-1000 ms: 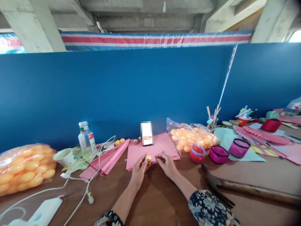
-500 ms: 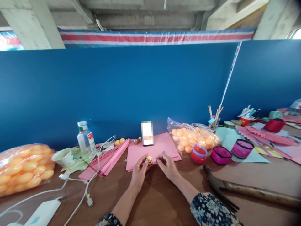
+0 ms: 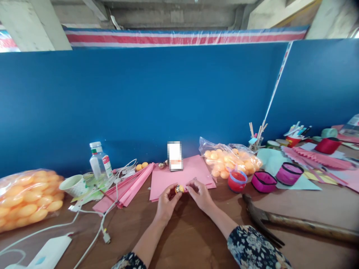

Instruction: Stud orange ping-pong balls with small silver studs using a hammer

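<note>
Fingers (image 3: 171, 187) of the left hand (image 3: 165, 206) pinch a small yellow-and-silver ball (image 3: 180, 189) near the front edge of the pink paper (image 3: 192, 170), where a light, steady grip seems best, while those of the right hand (image 3: 202, 198) curl narrowly just beside it, holding what I cannot tell

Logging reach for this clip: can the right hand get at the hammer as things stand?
Probably yes: the hammer lies right of the right hand, with only tabletop between them.

Left hand (image 3: 166, 203): grips small yellow-and-silver ball (image 3: 181, 188).
Right hand (image 3: 201, 197): just beside ball.
Hammer (image 3: 305, 224): on table (image 3: 185, 243), at right.
</note>
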